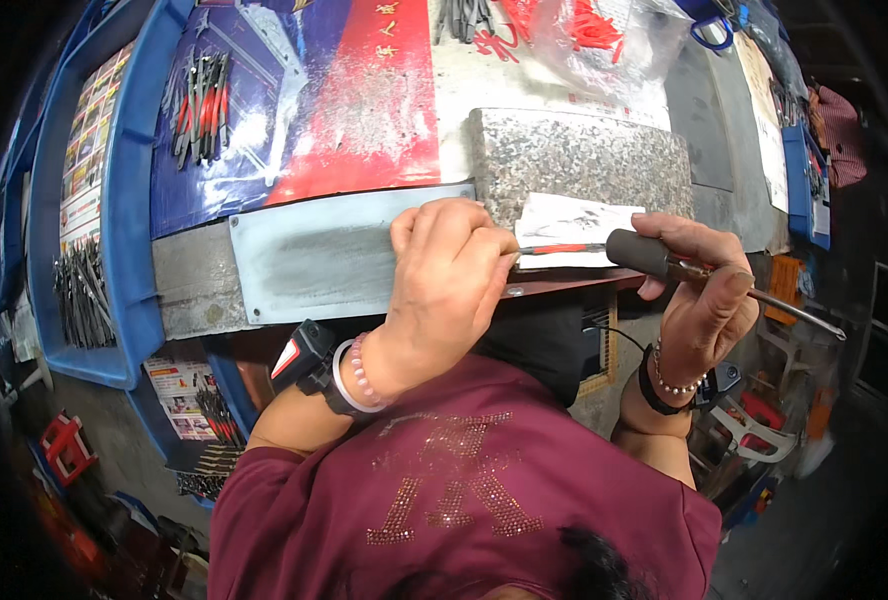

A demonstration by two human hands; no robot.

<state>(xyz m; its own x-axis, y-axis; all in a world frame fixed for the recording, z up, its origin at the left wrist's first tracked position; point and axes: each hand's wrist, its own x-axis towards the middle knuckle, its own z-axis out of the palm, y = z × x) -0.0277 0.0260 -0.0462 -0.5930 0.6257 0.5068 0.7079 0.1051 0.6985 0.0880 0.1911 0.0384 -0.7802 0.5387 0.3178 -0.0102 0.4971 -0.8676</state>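
My left hand (pixel 446 262) is closed in a pinch on the near end of a slim red-and-black rod (pixel 561 249). The rod lies across a smudged white pad (pixel 589 219) at the front of a speckled stone block (pixel 579 150). In my right hand (pixel 709 300) is a screwdriver (pixel 636 252), gripped with its thick dark handle towards the rod and its metal blade pointing away to the right. The handle's end overlaps the rod's right end; whether they touch I cannot tell. Under my left wrist side lies a pale, grey-smudged plate (pixel 309 262).
A blue tray (pixel 129 230) with dark slim rods stands at the left. Red-and-black rods (pixel 202 108) lie on the blue-and-red sheet (pixel 364 120). Behind the block is a clear plastic bag (pixel 614 45) with red pieces. Another blue bin (pixel 806 190) sits far right.
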